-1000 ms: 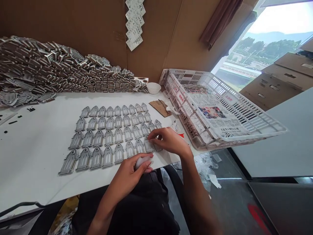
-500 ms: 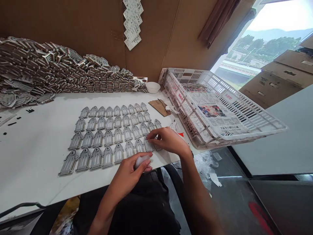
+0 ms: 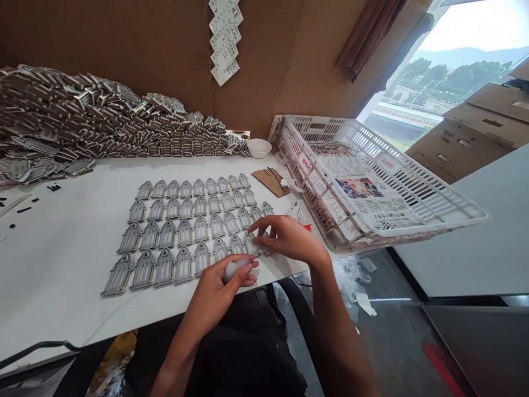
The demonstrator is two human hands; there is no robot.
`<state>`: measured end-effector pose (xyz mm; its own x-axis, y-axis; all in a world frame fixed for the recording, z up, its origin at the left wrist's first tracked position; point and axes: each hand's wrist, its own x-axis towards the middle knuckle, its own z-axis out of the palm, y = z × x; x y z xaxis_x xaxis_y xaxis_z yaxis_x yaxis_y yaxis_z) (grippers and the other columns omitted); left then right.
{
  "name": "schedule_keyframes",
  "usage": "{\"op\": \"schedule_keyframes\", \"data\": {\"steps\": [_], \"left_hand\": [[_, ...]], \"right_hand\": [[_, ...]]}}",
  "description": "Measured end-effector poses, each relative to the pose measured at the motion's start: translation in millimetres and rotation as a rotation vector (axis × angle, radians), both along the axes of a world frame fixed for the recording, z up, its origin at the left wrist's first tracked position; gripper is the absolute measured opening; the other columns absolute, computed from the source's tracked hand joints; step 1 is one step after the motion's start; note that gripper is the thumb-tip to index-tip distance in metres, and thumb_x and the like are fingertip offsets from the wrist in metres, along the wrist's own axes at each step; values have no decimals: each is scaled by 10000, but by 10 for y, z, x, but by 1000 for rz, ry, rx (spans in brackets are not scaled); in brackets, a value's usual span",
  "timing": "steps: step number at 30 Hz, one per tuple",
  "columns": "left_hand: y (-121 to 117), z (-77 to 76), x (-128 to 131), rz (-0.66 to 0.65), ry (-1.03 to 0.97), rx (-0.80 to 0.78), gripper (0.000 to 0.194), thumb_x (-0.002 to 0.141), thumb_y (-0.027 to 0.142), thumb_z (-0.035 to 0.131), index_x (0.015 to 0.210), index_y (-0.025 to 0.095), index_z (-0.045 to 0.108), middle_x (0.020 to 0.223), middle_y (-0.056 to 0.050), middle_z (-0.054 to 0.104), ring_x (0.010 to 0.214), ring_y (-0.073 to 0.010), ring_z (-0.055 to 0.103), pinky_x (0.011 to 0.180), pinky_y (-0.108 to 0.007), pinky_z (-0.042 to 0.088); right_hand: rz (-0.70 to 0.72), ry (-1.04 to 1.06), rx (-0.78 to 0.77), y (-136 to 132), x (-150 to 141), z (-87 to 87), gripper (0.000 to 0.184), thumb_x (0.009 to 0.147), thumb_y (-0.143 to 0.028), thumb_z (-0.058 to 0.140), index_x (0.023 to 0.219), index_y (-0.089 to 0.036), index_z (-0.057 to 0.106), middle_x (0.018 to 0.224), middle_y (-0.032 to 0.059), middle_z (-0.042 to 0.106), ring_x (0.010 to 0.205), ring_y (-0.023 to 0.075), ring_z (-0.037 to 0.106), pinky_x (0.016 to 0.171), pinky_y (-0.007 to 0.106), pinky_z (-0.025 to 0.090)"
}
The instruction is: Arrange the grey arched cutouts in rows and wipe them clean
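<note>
My left hand (image 3: 221, 284) is closed around a smooth grey-white lump (image 3: 234, 268), low over the table's front edge. Its kind is not clear, and the fingers cover part of it. My right hand (image 3: 285, 240) is bent over the right end of the nearest row. Its thumb and forefinger are at an arch-shaped grey window piece (image 3: 251, 245), partly hidden by the fingers. Several similar arched pieces (image 3: 183, 263) lie flat in rows on the white table (image 3: 61, 264), to the left of my hands.
A large pile of similar pieces (image 3: 103, 121) lines the back left. A white bowl (image 3: 259, 148), a cardboard scrap (image 3: 270, 182) and a white plastic crate (image 3: 326, 201) lined with newspaper (image 3: 363, 193) stand to the right. Plastic wrapping (image 3: 351, 278) litters the floor.
My right thumb and forefinger have shifted slightly at the arched piece. The left hand has turned a little, showing more of the lump. The rows have stayed as they were.
</note>
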<state>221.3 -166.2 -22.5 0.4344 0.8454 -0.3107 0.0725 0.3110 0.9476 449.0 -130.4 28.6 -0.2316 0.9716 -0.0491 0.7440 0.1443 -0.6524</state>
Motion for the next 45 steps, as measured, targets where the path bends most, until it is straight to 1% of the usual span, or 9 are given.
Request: {"op": "schedule_keyframes", "data": {"steps": [6,12,18,23,28,31,35,39,45], "left_hand": [[-6,-18,15,54,-72,-11,554,863,625,818,1149,157,742,1123,-117,795,927,-222,790,879,-260,667],[-11,-39,0,115,-66,12,526,858,610,833,1111,158,742,1044,-93,801,877,-213,792,826,-234,666],[-5,8,24,182,-54,-3,528,784,586,904,1020,142,743,824,-55,774,786,-210,783,753,-212,661],[-21,-8,-23,186,-49,-32,595,811,613,871,1173,164,724,1002,-84,806,861,-220,796,810,-229,668],[-72,-10,-226,225,44,-21,621,814,671,836,1178,178,736,1089,-89,802,910,-223,794,871,-250,669],[-100,-25,-368,183,174,-32,624,812,703,819,1186,209,749,1070,-64,803,917,-219,794,868,-238,662],[-140,-77,-473,128,266,15,561,843,699,787,1173,245,763,1137,-36,792,929,-211,792,866,-235,654],[-161,-99,-469,132,293,23,540,857,693,772,1180,260,765,1110,-20,794,896,-201,792,824,-218,640],[-154,-48,-432,146,280,2,534,840,692,787,1155,261,773,1105,-17,792,880,-203,793,790,-208,628]], "right_hand": [[-11,-42,3,-49,-3,44,169,932,-254,749,1066,-284,847,957,-8,824,773,159,682,747,286,447],[233,222,-45,-110,-44,169,140,985,-302,743,1066,-245,842,1001,-8,832,852,140,720,718,240,476],[240,258,-53,-84,-89,164,60,943,-243,785,968,-221,835,904,-25,816,711,103,659,669,221,461],[194,352,-54,-16,-101,70,69,929,-257,788,947,-204,828,818,-13,791,664,105,647,630,226,454],[79,471,-44,54,-105,-6,175,931,-349,794,1000,-194,833,826,10,791,623,110,629,594,241,456],[50,400,-6,90,-136,-46,121,943,-281,766,1000,-200,836,872,9,808,691,116,668,659,242,478],[105,298,-7,128,-207,-112,138,943,-186,734,1026,-213,841,903,1,820,800,135,716,733,243,489],[119,239,-44,143,-251,-160,164,942,-170,734,1053,-219,844,901,-3,825,803,146,728,737,249,495],[113,187,-59,121,-257,-144,165,942,-159,732,1048,-223,842,881,-8,823,794,153,740,728,247,492]]}}
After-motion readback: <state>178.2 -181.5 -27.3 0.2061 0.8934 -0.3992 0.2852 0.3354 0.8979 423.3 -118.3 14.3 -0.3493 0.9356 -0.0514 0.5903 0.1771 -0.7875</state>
